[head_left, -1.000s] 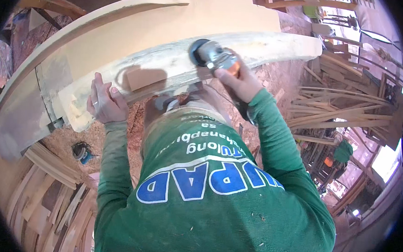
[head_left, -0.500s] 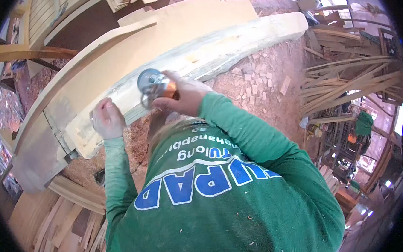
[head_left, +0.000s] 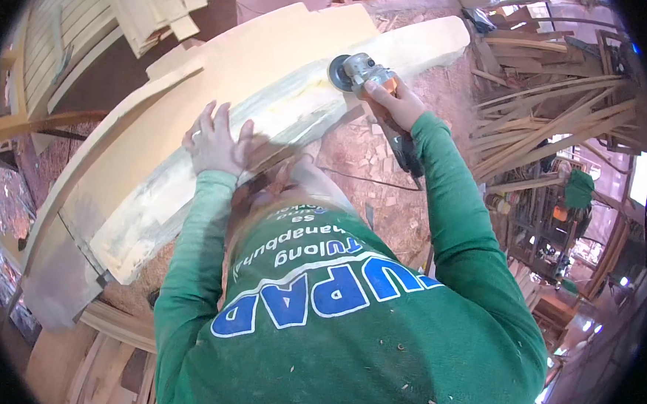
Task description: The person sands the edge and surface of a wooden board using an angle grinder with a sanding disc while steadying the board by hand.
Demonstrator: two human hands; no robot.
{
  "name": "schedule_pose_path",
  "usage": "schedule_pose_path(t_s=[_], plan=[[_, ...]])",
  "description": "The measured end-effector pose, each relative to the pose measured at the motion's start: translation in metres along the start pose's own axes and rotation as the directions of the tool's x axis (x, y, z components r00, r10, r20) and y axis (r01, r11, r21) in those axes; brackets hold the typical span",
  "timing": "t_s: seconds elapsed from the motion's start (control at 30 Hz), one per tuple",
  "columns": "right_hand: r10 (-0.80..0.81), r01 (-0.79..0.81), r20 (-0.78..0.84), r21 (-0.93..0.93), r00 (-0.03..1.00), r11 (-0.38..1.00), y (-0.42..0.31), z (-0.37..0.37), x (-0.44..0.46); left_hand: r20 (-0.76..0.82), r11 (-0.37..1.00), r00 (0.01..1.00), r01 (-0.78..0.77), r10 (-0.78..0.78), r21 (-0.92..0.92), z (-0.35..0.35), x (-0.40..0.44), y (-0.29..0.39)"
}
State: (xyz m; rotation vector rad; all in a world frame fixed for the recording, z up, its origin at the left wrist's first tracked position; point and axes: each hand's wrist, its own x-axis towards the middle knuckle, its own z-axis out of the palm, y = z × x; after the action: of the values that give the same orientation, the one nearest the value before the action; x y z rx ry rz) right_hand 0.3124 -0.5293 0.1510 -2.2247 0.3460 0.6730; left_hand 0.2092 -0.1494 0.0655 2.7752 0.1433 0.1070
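Observation:
My right hand [head_left: 395, 101] is wrapped round an angle grinder [head_left: 379, 76] with an orange and dark body. Its round disc [head_left: 340, 73] is at the surface of a long, pale wooden beam [head_left: 284, 114] with grey patches; whether it touches cannot be made out. To the left, my left hand [head_left: 220, 142] lies with fingers spread over the beam and the pale board beside it. Nothing is held in that hand. A dark cord trails from the grinder's rear end.
Small wood offcuts and sawdust [head_left: 367, 149] cover the ground beside the beam. Long strips of lumber [head_left: 542, 134] are piled at the right. More boards lie at the lower left [head_left: 99, 359], and stacked planks [head_left: 146, 6] stand at the upper left.
My right hand has carried the grinder up and to the right along the beam. My left hand has moved right and up, and its fingers have gone from curled to spread.

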Motion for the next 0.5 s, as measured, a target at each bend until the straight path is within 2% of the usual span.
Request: schedule_pose_path(t_s=[0.07,0.1,0.2,0.23,0.33,0.43,0.5], plan=[[0.013,-0.014,0.002,0.022,1.000,1.000,0.012,-0.024,0.016,0.065,0.999,0.997,0.036,-0.038,0.027,-0.001,0.004,0.002],[0.072,-0.075,0.062,0.052,0.995,0.996,0.004,-0.039,0.015,0.099,0.997,0.993,0.055,-0.059,0.046,-0.003,0.004,0.004],[-0.051,0.049,0.009,0.181,0.999,0.982,0.038,-0.071,0.050,0.173,0.992,0.979,0.098,-0.111,0.081,-0.011,0.009,0.013],[-0.027,0.023,0.011,0.283,1.000,0.959,0.031,-0.081,0.047,0.175,0.993,0.979,0.097,-0.109,0.073,-0.012,0.010,0.014],[-0.026,0.037,-0.046,0.240,0.999,0.970,0.045,-0.111,0.064,0.139,0.993,0.985,0.086,-0.097,0.083,-0.008,0.010,0.012],[-0.019,0.039,-0.076,0.277,0.997,0.960,0.071,-0.129,0.070,0.101,0.994,0.991,0.083,-0.090,0.064,-0.009,0.009,0.012],[-0.120,0.119,-0.010,0.198,0.993,0.973,0.078,-0.125,0.064,0.104,0.993,0.989,0.095,-0.101,0.063,-0.012,0.010,0.014]])
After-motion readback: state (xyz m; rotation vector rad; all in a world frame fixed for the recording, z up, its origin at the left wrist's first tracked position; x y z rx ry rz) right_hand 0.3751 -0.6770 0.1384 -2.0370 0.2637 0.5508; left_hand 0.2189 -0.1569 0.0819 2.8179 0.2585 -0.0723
